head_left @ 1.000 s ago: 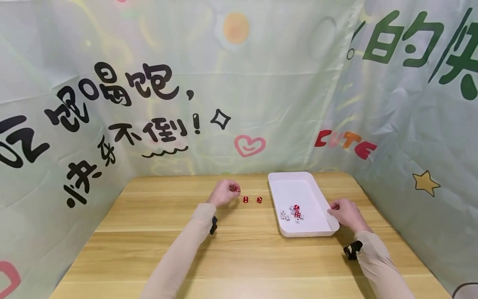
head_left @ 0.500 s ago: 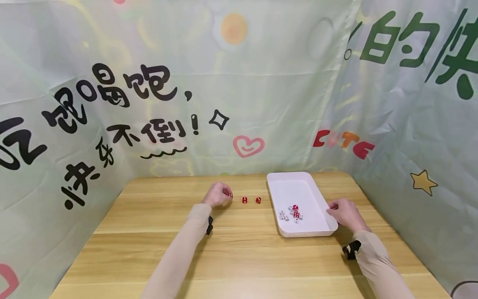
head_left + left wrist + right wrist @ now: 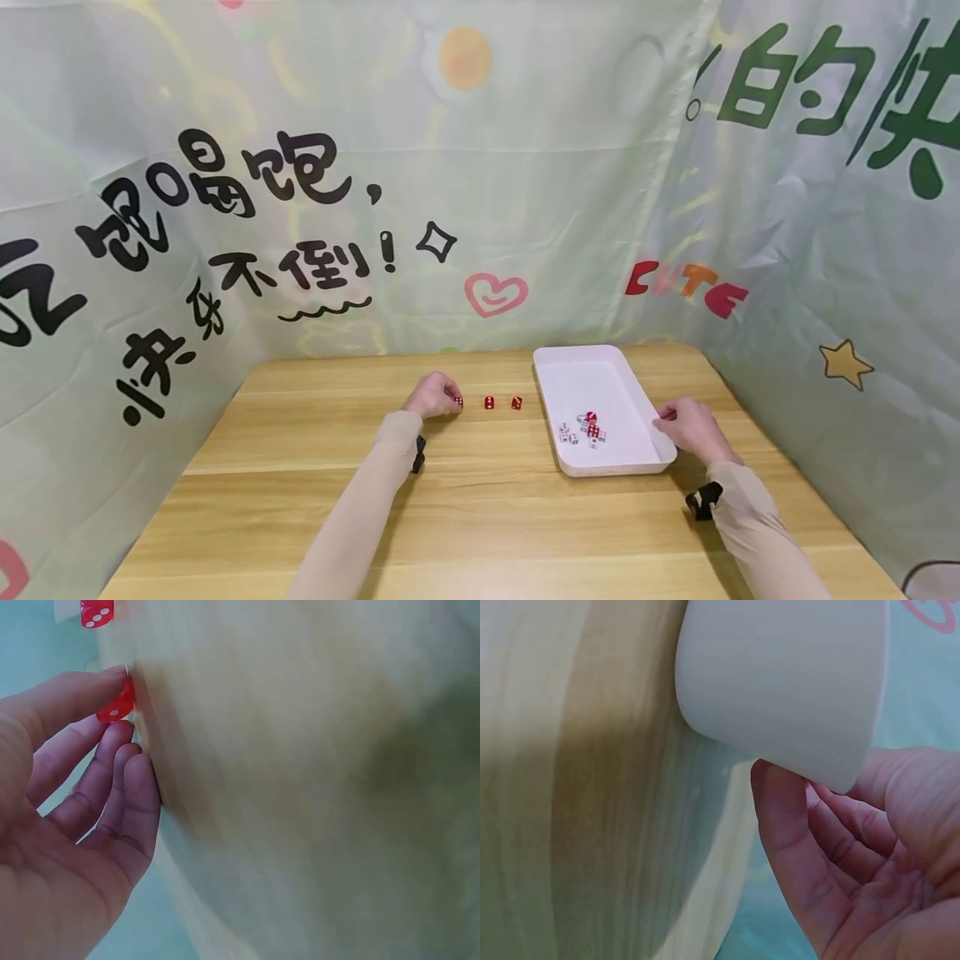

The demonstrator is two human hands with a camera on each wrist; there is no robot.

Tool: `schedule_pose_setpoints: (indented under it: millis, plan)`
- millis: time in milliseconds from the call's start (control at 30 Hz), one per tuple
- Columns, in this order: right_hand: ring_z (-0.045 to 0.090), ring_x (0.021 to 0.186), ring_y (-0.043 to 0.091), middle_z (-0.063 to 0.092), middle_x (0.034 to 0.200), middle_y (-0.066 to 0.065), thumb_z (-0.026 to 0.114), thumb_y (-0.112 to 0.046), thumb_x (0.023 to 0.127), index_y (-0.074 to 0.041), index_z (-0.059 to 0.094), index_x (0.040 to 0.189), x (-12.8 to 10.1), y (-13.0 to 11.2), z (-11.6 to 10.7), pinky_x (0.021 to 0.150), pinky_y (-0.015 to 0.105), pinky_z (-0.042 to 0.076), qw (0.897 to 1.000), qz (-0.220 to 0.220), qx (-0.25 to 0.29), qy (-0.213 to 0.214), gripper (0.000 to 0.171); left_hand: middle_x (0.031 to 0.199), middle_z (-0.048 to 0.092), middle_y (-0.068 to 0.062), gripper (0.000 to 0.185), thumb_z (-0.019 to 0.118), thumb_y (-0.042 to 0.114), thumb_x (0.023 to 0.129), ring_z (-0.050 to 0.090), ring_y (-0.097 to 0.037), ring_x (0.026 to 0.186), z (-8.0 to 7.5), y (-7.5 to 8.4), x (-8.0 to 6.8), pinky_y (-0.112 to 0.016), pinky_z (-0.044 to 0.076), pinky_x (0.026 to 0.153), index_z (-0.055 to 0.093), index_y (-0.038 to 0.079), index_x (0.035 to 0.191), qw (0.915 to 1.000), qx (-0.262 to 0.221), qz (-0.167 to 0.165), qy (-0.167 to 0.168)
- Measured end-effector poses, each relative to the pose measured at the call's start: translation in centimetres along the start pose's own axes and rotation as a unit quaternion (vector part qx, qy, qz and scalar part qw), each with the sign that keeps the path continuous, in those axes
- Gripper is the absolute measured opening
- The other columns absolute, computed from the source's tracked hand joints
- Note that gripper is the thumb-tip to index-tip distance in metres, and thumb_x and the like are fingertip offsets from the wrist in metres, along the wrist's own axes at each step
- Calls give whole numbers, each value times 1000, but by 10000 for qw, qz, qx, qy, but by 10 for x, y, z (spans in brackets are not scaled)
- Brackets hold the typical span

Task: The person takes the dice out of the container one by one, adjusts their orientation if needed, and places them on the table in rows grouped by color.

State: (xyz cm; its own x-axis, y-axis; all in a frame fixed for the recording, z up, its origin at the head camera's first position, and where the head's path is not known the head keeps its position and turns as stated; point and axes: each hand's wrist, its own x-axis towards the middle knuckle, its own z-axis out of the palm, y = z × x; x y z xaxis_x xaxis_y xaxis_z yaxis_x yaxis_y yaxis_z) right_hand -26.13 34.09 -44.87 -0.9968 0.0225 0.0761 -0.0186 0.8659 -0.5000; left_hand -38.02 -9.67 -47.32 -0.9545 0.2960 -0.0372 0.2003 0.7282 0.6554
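My left hand [image 3: 433, 395] pinches a red die [image 3: 458, 402] with its fingertips and holds it down at the wooden table [image 3: 480, 508]. The left wrist view shows that die [image 3: 118, 705] between thumb and forefinger. Two more red dice [image 3: 489, 402] [image 3: 516, 402] lie in a row to its right; one of them [image 3: 96, 611] shows at the top of the left wrist view. My right hand [image 3: 692, 427] grips the right rim of a white tray [image 3: 600, 371]. Its fingers [image 3: 784, 825] curl against the tray wall [image 3: 780, 675]. Several red and white dice [image 3: 587, 427] lie in the tray.
Printed cloth walls [image 3: 480, 167] close in the table at the back and on both sides. The tray stands at the back right of the table. Bare wood stretches along the front and the left.
My left hand has come down and slightly left with the red die, from above the table to its surface beside the two other dice. The right hand has stayed on the tray.
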Motion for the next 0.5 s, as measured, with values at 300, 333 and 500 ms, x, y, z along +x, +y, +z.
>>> schedule_pose_setpoints:
  millis: [300,333,500]
  plan:
    - [59,74,23,67,83,15,67,-8,88,7,68,91,-1,-1,0,64,32,47,10000,20,-22,6,16,80,67,-1,12,82,9,75,57,-14,75,3,5,0,-25,47,66,72,8,81,9999,68,-43,-108]
    - [59,74,23,67,83,15,67,-8,88,7,68,92,-1,-1,0,64,32,47,10000,23,-21,1,16,80,67,-1,12,82,9,75,57,-14,75,3,5,0,-25,47,66,72,8,81,9999,54,-38,-112]
    - [59,74,22,68,83,14,66,-8,88,7,68,91,-1,0,1,63,31,46,10000,30,-8,-17,15,80,68,-1,12,82,8,75,57,-14,75,5,6,-1,-25,47,66,73,7,82,9999,52,-10,-110]
